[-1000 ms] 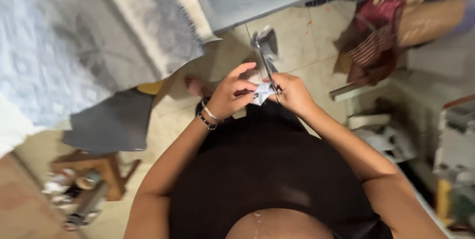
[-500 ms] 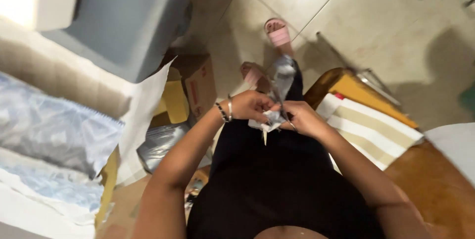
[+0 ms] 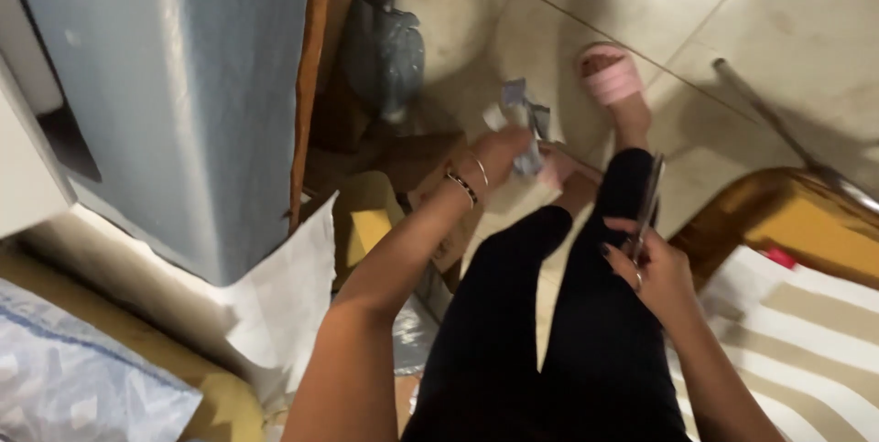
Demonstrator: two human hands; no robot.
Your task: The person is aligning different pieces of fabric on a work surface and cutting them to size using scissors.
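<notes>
Two hands work apart: left hand [image 3: 505, 147] pinches a torn wrapper [image 3: 520, 122] at frame centre; right hand [image 3: 655, 270] grips scissors [image 3: 645, 204]. Disposal needs release.

Pale beige floor tiles [image 3: 787, 12] with thin dark grout lines spread beyond the fingers, dimly lit and crossed by soft shadows. Well off to the fingers' left stands a tall grey-blue cabinet [image 3: 192, 85] edged by a narrow wooden strip [image 3: 307, 85], with white paper sheets [image 3: 284, 300] hanging at its foot. Between cabinet and fingers sit brown cardboard boxes [image 3: 366, 213] and a grey plastic bag [image 3: 394, 53]. To the fingers' right a glossy wooden furniture frame [image 3: 778, 209] carries a beige and white striped cushion [image 3: 806, 341]; a thin metal rod [image 3: 787, 126] slants over the tiles behind it
</notes>
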